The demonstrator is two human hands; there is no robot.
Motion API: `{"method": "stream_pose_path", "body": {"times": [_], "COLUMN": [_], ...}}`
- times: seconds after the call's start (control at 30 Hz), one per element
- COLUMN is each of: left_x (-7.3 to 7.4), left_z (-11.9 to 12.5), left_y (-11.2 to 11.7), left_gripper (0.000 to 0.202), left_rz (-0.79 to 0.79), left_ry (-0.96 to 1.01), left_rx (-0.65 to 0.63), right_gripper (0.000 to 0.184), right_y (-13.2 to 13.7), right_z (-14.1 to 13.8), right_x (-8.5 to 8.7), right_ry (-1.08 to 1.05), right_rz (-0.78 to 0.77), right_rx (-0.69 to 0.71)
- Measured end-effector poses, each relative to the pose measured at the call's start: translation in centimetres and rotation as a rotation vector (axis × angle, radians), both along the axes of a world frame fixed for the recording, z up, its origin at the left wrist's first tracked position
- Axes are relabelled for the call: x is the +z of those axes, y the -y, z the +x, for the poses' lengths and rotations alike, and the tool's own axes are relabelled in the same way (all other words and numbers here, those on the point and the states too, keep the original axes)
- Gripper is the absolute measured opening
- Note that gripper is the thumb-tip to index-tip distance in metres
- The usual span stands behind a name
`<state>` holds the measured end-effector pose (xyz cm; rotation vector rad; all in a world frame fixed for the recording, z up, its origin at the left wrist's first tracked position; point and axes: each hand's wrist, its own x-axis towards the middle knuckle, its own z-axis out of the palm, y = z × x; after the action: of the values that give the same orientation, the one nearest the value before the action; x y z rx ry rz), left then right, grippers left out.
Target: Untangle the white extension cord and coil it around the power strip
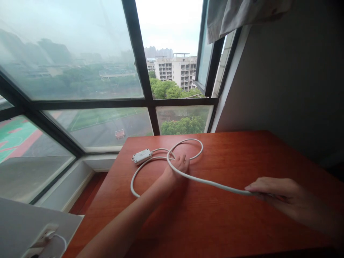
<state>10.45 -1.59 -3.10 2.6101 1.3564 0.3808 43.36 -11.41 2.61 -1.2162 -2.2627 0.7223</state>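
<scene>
A light grey-white cable (215, 184) loops over the red-brown wooden table and runs into a small flat white box (142, 156) with little lugs at its ends. My left hand (178, 166) is down near the tabletop where the loops cross, fingers curled round part of the cable; one strand passes over the back of the wrist. Off to the right, my right hand (282, 195) pinches the cable between thumb and fingers, holding that stretch up above the wood. Whatever lies inside the right palm is hidden.
The wooden table (231, 222) reaches to large dark-framed windows (150, 104), one pane swung outward. A curtain (242, 14) hangs at upper right beside a shaded wall (292, 82). At lower left, a wall socket (44, 238) has a white plug and lead in it.
</scene>
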Motion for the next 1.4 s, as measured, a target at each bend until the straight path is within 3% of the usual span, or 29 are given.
{"method": "stream_pose_path", "body": {"times": [0.07,0.17,0.27,0.33,0.4,0.5,0.67,0.73,0.87,0.93,1.0,1.13,1.27,1.33,1.4], "left_x": [0.9,3.2,5.9,7.3,7.8,6.8,4.1,4.4,7.0,8.2,8.8,8.7,8.1,7.7,7.1], "left_z": [-0.1,-0.1,0.0,-0.2,-0.5,-1.3,-2.1,-2.0,-1.3,-1.0,-0.8,-0.8,-1.7,-2.6,-3.7], "left_y": [2.7,6.1,7.5,7.2,6.0,2.9,-2.8,-4.0,-4.9,-5.0,-5.0,-4.8,-5.3,-6.2,-7.2], "left_gripper": [0.029,0.032,0.031,0.025,0.023,0.024,0.029,0.043,0.072,0.076,0.068,0.038,0.018,0.021,0.028], "left_rz": [0.095,-0.043,-0.295,-0.401,-0.435,-0.386,-0.043,0.118,0.308,0.275,0.166,-0.037,-0.080,-0.052,-0.014], "left_ry": [-0.146,-0.220,-0.089,0.078,0.245,0.460,0.608,0.547,0.287,0.183,0.144,0.243,0.229,0.195,0.211], "left_rx": [-0.194,-0.330,-0.555,-0.618,-0.554,-0.335,0.035,0.022,-0.143,-0.245,-0.340,-0.387,-0.144,0.063,0.292], "right_gripper": [0.022,0.020,0.021,0.022,0.021,0.021,0.024,0.025,0.026,0.027,0.026,0.016,0.019,0.029,0.037], "right_y": [-0.7,-2.2,-3.9,-5.0,-6.0,-7.6,-10.4,-11.4,-13.0,-13.4,-13.4,-12.7,-12.2,-12.2,-12.3], "right_z": [-0.3,-0.9,-1.4,-1.8,-2.4,-3.7,-7.0,-8.6,-11.4,-12.6,-13.5,-14.7,-15.2,-14.9,-14.6], "right_x": [-0.5,-1.3,-2.0,-2.1,-2.1,-1.9,-1.4,-1.0,-0.2,0.1,0.3,-0.2,-2.5,-4.1,-5.6], "right_ry": [0.022,0.068,0.085,0.079,0.058,-0.030,-0.279,-0.378,-0.473,-0.489,-0.491,-0.556,-0.852,-0.971,-1.035], "right_rz": [0.054,0.258,0.455,0.547,0.618,0.671,0.558,0.488,0.297,0.218,0.168,0.079,-0.035,-0.109,-0.254], "right_rx": [-0.005,-0.020,-0.026,-0.052,-0.097,-0.155,-0.160,-0.108,0.102,0.211,0.276,0.208,-0.030,-0.187,-0.253]}}
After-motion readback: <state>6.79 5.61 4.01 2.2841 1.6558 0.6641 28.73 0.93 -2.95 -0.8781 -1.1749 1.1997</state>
